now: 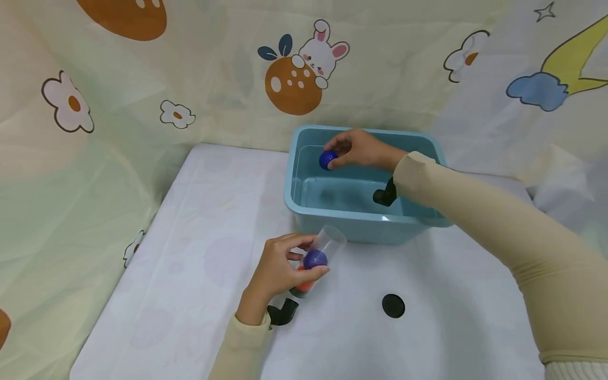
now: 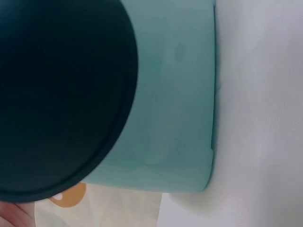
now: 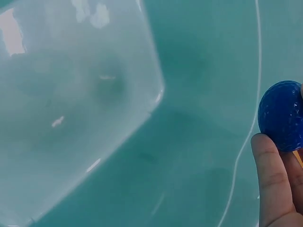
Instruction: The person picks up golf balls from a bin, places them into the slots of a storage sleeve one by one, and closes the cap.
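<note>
My left hand (image 1: 280, 264) grips a clear tube (image 1: 331, 238) in front of the basin, its mouth tilted up and to the right. Inside the tube, a blue ball (image 1: 315, 259) lies above an orange ball (image 1: 305, 285). The tube's round black bottom (image 2: 61, 94) fills much of the left wrist view. Over the basin's left part, my right hand (image 1: 358, 148) pinches a dimpled blue ball (image 3: 282, 116) between thumb and fingers. Below that hand is the inside of the turquoise basin (image 1: 342, 214).
A flat black disc (image 1: 393, 305) lies on the white table (image 1: 199, 253), right of the tube. The basin stands at the table's back, close to a printed cloth (image 1: 214, 63). Black wrist cameras (image 1: 283, 312) sit at both cuffs.
</note>
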Action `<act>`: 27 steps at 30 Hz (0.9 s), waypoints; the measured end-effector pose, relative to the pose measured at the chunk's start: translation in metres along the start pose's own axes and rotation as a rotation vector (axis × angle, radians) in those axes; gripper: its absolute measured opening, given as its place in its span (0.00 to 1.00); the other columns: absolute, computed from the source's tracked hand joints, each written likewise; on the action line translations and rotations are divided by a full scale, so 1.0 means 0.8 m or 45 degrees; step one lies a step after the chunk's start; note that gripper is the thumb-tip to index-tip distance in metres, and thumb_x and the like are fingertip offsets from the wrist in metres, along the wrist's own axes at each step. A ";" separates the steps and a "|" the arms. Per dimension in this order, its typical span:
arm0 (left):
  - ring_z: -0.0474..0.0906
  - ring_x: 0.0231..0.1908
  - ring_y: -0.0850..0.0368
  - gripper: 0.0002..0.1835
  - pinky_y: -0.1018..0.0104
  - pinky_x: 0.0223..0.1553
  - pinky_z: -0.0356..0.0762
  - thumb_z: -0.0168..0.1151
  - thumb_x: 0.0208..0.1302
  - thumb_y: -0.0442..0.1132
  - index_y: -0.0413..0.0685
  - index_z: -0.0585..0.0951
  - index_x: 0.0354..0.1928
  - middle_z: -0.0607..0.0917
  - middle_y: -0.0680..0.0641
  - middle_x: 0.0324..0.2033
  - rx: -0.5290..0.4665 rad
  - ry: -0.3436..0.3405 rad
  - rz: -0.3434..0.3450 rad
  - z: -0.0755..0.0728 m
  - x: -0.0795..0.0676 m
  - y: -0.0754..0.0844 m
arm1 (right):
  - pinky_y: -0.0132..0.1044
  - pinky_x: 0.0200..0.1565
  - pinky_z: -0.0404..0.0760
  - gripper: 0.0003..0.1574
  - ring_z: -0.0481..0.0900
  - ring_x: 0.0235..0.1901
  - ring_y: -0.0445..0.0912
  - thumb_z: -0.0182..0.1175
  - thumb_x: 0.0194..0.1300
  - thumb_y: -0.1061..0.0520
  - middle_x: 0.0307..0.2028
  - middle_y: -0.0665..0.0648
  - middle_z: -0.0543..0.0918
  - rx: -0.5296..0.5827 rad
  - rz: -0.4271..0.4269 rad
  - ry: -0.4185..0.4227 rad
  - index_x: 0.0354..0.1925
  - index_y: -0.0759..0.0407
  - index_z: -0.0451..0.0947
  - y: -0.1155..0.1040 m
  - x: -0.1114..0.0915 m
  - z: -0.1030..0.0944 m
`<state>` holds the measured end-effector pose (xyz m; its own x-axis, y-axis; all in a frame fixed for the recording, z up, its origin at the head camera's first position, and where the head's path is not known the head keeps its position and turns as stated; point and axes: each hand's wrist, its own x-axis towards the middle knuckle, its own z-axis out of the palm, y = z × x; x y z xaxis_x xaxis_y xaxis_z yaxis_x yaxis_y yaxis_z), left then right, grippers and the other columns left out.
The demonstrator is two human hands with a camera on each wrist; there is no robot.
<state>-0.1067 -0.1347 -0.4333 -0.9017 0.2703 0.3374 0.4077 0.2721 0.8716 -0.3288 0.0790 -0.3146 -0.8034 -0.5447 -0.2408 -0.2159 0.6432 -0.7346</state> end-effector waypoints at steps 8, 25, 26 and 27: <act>0.91 0.44 0.47 0.28 0.67 0.42 0.90 0.86 0.52 0.37 0.35 0.89 0.55 0.92 0.40 0.49 0.008 0.006 -0.002 -0.002 0.000 0.002 | 0.49 0.65 0.83 0.25 0.84 0.59 0.58 0.74 0.70 0.63 0.59 0.67 0.87 0.011 -0.058 0.008 0.62 0.67 0.83 -0.009 -0.015 0.000; 0.91 0.46 0.45 0.29 0.67 0.43 0.90 0.86 0.53 0.38 0.35 0.88 0.56 0.92 0.40 0.50 0.027 0.012 -0.014 -0.003 -0.001 0.010 | 0.47 0.63 0.86 0.25 0.85 0.59 0.58 0.73 0.70 0.65 0.60 0.66 0.87 0.032 -0.125 0.002 0.63 0.67 0.83 -0.029 -0.077 -0.003; 0.91 0.46 0.46 0.29 0.67 0.43 0.90 0.86 0.53 0.38 0.35 0.88 0.56 0.92 0.40 0.50 0.026 0.013 -0.015 -0.003 -0.001 0.011 | 0.47 0.62 0.86 0.25 0.84 0.59 0.58 0.73 0.70 0.64 0.59 0.66 0.87 0.036 -0.123 -0.001 0.63 0.67 0.83 -0.029 -0.081 -0.003; 0.91 0.46 0.46 0.29 0.67 0.43 0.90 0.86 0.53 0.38 0.35 0.88 0.57 0.92 0.40 0.50 0.026 0.013 -0.016 -0.003 -0.001 0.011 | 0.47 0.61 0.86 0.25 0.84 0.59 0.58 0.73 0.70 0.64 0.59 0.65 0.87 0.038 -0.120 -0.002 0.63 0.66 0.83 -0.030 -0.085 -0.003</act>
<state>-0.1027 -0.1346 -0.4250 -0.9083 0.2570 0.3300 0.3987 0.2941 0.8686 -0.2698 0.1021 -0.2795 -0.7791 -0.6032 -0.1705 -0.2740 0.5724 -0.7728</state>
